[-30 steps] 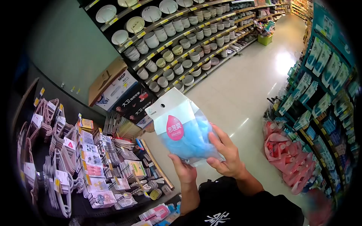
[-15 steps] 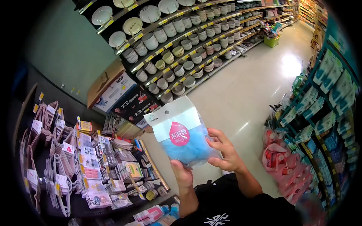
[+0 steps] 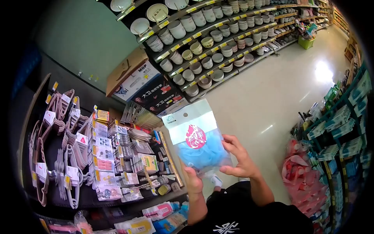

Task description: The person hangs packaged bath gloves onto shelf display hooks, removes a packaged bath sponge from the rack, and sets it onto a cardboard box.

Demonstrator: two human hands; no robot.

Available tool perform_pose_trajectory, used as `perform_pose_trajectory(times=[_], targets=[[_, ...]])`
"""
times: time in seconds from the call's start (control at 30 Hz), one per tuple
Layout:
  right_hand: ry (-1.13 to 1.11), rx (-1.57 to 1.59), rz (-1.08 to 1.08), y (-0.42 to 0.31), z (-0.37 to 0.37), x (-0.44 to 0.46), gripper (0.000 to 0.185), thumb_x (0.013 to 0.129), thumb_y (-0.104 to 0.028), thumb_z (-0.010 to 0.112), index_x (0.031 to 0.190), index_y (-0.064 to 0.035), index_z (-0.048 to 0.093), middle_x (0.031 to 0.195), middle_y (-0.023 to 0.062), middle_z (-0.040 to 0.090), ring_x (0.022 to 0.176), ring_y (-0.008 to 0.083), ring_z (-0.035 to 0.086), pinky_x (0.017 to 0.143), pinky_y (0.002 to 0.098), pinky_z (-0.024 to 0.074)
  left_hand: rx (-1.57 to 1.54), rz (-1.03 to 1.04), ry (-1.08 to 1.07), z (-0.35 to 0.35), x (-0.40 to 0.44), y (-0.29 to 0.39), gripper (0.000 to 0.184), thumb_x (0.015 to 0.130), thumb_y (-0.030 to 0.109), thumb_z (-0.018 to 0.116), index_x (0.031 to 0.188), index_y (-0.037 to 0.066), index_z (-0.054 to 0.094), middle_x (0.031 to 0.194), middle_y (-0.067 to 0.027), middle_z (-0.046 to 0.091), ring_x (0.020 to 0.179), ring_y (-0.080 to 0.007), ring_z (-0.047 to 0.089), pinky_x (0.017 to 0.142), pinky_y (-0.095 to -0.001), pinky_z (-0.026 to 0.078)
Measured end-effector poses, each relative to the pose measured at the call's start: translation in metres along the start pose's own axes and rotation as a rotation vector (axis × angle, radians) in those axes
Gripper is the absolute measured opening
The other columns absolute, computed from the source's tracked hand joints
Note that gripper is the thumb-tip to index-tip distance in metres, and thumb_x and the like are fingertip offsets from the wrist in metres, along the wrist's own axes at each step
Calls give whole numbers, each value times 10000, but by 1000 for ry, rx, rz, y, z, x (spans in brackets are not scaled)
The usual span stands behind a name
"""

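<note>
A clear plastic package with a white header card and a blue mesh bath puff point(image 3: 204, 150) inside is held up in front of me. Its header has a hang hole and a pink drop-shaped label. My left hand point(image 3: 193, 180) grips the lower left corner, thumb on the front; its other fingers are hidden behind the pack. My right hand point(image 3: 238, 158) holds the right edge, with thumb low and fingers along the side.
At left, hangers point(image 3: 72, 144) and carded goods point(image 3: 104, 165) hang on a display. Stacked mop boxes point(image 3: 142, 84) stand behind it. Bowls point(image 3: 196, 48) fill the far shelves. A pink plastic-wrapped bundle point(image 3: 302, 179) sits by the right rack. Pale floor point(image 3: 269, 97) runs between.
The view has shifted, so the shelves sit farther right and the hanger display shows more. Both hands still hold the bath puff package, whose label now catches glare.
</note>
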State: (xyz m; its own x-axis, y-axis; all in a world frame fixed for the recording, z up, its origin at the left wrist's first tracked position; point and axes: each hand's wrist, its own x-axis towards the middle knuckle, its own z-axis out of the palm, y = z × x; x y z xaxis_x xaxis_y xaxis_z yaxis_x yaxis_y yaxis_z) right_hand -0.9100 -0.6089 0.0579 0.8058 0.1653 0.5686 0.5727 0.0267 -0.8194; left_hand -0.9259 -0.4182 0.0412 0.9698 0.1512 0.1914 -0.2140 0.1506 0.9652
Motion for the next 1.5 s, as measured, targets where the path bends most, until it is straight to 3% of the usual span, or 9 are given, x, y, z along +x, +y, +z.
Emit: perform_pose_trajectory(times=[0.37, 0.47, 0.57, 0.7, 0.83, 0.93, 1.03, 1.33, 1.5], targets=[[-40, -77, 2, 12, 48, 36, 643, 771, -260, 781, 1305, -6, 528, 1347, 213, 379, 1156, 327, 479, 964, 419, 425, -86, -39, -127, -51, 47, 17, 896, 903, 717, 309, 1469, 26, 234, 1461, -124, 357, 1326, -269, 377, 1098, -416, 303], [-44, -102, -25, 9, 62, 47, 658, 763, -271, 791, 1303, -3, 527, 1353, 222, 365, 1162, 337, 472, 970, 427, 417, 8, -3, -212, -54, 61, 38, 1037, 852, 781, 299, 1461, -51, 191, 1417, -182, 361, 1292, -285, 391, 1049, -408, 352], [-44, -123, -60, 5, 79, 60, 666, 759, -278, 796, 1303, -5, 528, 1361, 223, 352, 1177, 342, 459, 973, 429, 414, -167, -42, -260, -82, 73, 18, 920, 898, 725, 286, 1472, 10, 217, 1475, -129, 338, 1338, -265, 361, 1105, -416, 291], [-46, -120, -28, 1, 111, 77, 666, 770, -264, 787, 1323, -11, 513, 1372, 226, 345, 1200, 345, 442, 990, 435, 399, -83, 78, -261, -107, 88, 35, 924, 895, 730, 272, 1477, 16, 204, 1483, -124, 329, 1343, -262, 357, 1110, -421, 286], [-59, -70, -1, 10, 147, 90, 682, 790, -223, 769, 1365, -15, 469, 1387, 228, 355, 1222, 346, 434, 1021, 431, 371, -184, 29, -241, -161, 107, 19, 900, 908, 717, 241, 1477, 21, 211, 1481, -118, 332, 1340, -255, 356, 1107, -415, 286], [-52, -39, 9, 12, 170, 104, 689, 802, -172, 750, 1395, -20, 433, 1392, 217, 375, 1244, 332, 425, 1040, 408, 349, -152, -28, -220, -183, 121, 28, 906, 906, 719, 261, 1476, 16, 212, 1475, -112, 338, 1334, -251, 360, 1099, -406, 293], [-35, 5, 32, 21, 190, 112, 684, 810, -130, 731, 1402, -1, 413, 1385, 201, 391, 1255, 310, 420, 1052, 385, 330, 8, 100, -264, -190, 138, 49, 942, 888, 748, 273, 1380, -53, 335, 1302, -151, 389, 1242, -262, 385, 1050, -384, 288], [64, 133, 121, 36, 225, 121, 701, 822, -66, 698, 1422, 44, 352, 1357, 172, 401, 1269, 259, 400, 1058, 356, 314, 17, 112, -364, -216, 175, 59, 924, 902, 689, 390, 1438, -54, 273, 1327, -142, 396, 1242, -242, 393, 1043, -372, 303], [133, 221, 134, 53, 232, 140, 716, 823, -61, 687, 1438, 39, 333, 1386, 172, 384, 1296, 254, 379, 1074, 361, 296, -70, 122, -286, -207, 196, 67, 927, 906, 608, 496, 1478, -55, 193, 1378, -146, 396, 1217, -223, 436, 1018, -343, 336]])
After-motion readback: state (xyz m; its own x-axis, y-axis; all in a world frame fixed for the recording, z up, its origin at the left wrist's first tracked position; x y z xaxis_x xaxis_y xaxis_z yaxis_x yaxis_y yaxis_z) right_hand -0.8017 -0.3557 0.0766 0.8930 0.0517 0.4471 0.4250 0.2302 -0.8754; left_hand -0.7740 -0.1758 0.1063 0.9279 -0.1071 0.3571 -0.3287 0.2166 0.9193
